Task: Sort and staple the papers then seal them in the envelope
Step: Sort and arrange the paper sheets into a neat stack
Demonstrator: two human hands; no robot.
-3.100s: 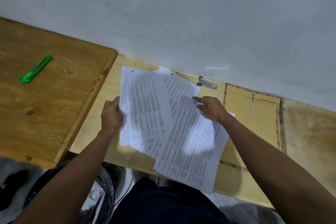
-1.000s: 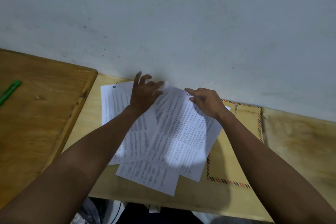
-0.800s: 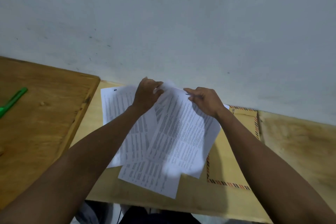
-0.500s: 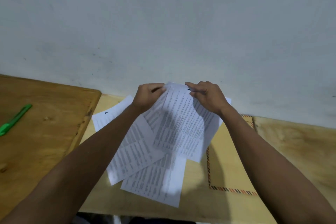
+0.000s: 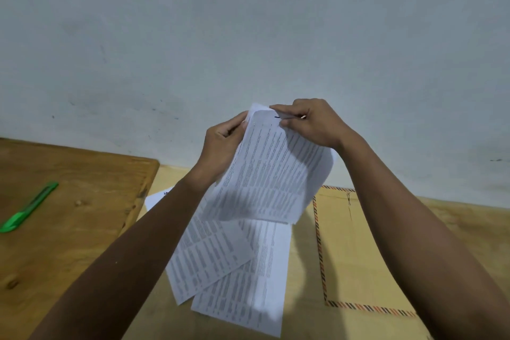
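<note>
A: Where are the papers (image 5: 271, 174)?

B: Pinched at the top by the left hand (image 5: 220, 146) and right hand (image 5: 311, 125), raised over loose sheets (image 5: 234, 265) on the bench (image 5: 300, 320).

A: The risk?

B: Pages could be mis-ordered if the pinch slips.

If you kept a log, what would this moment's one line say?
step: sorting | left hand: grips lifted sheets | right hand: pinches their top edge | other sheets: on table | envelope: unused

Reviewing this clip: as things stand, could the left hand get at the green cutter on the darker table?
Probably not right away. The left hand grips the lifted sheets along with the right hand, so its grip is taken. Nothing lies between it and the green cutter, so once it lets go the way looks free.
</note>
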